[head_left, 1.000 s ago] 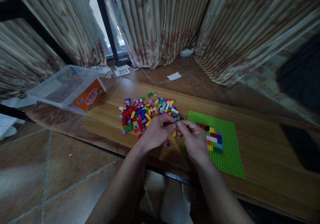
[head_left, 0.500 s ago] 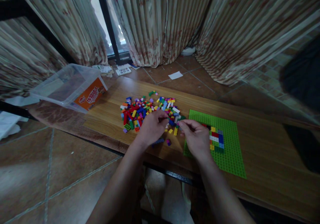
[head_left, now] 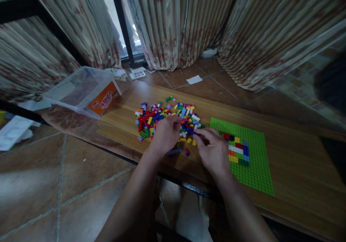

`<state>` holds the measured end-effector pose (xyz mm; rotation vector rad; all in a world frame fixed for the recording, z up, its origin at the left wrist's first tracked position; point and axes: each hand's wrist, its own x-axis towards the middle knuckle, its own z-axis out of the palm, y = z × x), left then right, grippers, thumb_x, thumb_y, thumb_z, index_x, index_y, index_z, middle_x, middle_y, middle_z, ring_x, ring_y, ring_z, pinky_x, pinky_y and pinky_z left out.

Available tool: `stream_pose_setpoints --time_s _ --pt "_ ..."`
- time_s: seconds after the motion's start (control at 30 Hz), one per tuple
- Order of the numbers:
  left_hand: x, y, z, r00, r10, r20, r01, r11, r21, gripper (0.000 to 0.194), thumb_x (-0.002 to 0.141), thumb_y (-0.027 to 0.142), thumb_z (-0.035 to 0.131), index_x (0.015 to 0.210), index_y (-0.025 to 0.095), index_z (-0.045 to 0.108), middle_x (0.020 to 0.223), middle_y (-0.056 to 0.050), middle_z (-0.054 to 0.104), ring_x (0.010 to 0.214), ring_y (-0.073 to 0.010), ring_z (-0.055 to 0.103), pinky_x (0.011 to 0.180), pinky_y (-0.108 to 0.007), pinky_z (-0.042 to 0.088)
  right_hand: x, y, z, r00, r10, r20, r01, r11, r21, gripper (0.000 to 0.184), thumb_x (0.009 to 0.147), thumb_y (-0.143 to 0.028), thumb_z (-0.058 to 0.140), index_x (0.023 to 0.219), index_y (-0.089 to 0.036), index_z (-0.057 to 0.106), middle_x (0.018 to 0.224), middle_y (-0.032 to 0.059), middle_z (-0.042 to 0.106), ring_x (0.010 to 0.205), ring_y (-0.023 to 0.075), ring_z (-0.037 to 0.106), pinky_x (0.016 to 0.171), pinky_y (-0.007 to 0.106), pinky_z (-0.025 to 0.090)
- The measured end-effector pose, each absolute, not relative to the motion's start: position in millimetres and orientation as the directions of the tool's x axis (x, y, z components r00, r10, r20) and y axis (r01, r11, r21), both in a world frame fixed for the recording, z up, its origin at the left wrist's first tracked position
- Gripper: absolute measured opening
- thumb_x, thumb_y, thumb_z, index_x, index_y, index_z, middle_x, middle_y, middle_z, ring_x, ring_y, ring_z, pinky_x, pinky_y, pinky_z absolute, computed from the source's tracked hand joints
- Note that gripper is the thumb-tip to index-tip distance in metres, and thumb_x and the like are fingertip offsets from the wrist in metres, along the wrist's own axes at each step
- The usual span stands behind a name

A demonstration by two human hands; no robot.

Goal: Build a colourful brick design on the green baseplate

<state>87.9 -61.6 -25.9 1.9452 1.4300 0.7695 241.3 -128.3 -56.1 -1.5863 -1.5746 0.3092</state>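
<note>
Loose toy building bricks point(head_left: 151, 113) in many colours lie heaped on the wooden table. Over the front of this heap is my left hand point(head_left: 168, 134), its fingers curled and pressed together; whatever they hold is hidden. My right hand point(head_left: 212, 146) is at the heap's right edge, with thumb and forefinger pinched beside a blue brick point(head_left: 190, 130). Whether that brick is in the pinch or only behind it is unclear. Right of this hand lies a green baseplate point(head_left: 258, 162), bearing a flat patch of joined bricks point(head_left: 239, 150), partly covered by the hand.
A clear plastic box point(head_left: 78, 90) with an orange label stands at the table's left end. A few stray bricks, one of them purple point(head_left: 187, 152), lie near the front edge. A dark flat object point(head_left: 333, 155) is at the right. Paper point(head_left: 194, 79) lies on the tiled floor behind.
The view has shifted slightly, moving the scene rightward. Both hands stay over the same part of the heap. A pinkish piece seen at my right fingertips no longer shows there.
</note>
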Motion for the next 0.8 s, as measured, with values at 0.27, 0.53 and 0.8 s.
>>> stream_pose_setpoints --time_s 0.27,0.53,0.8 --pt "76.6 -53.4 -29.5 0.131 0.982 0.139 0.588 -0.189 0.786 0.024 0.085 0.019 0.052 0.097 0.017 0.073 0.090 -0.004 0.074 0.082 -0.0172 0.067 0.082 -0.026 0.050 218.0 -147.4 -54.7 -0.258 0.936 0.238 0.643 0.350 -0.682 0.018 0.088 -0.018 0.056 0.097 -0.024 0.071 0.101 0.0057 0.064 0.096 0.0200 0.061 0.085 0.034 0.050" --pt "74.2 -51.8 -28.6 0.099 0.984 0.150 0.576 -0.179 0.798 0.020 0.084 0.020 0.055 0.093 0.018 0.074 0.087 -0.003 0.074 0.078 -0.0159 0.065 0.080 -0.025 0.050 212.8 -145.6 -59.9 -0.299 0.934 0.196 0.736 0.356 -0.575 0.013 0.089 -0.016 0.055 0.090 -0.022 0.066 0.101 0.0067 0.060 0.097 0.0225 0.056 0.083 0.036 0.048" --pt "75.3 -52.3 -30.3 0.120 0.984 0.132 0.530 -0.175 0.830 0.021 0.084 0.019 0.054 0.093 0.017 0.073 0.087 -0.002 0.074 0.078 -0.0150 0.065 0.077 -0.024 0.050 221.9 -140.7 -58.3 -0.228 0.952 0.206 0.788 0.305 -0.534 0.009 0.090 -0.016 0.053 0.086 -0.020 0.060 0.098 0.0072 0.061 0.094 0.0231 0.055 0.081 0.036 0.045"
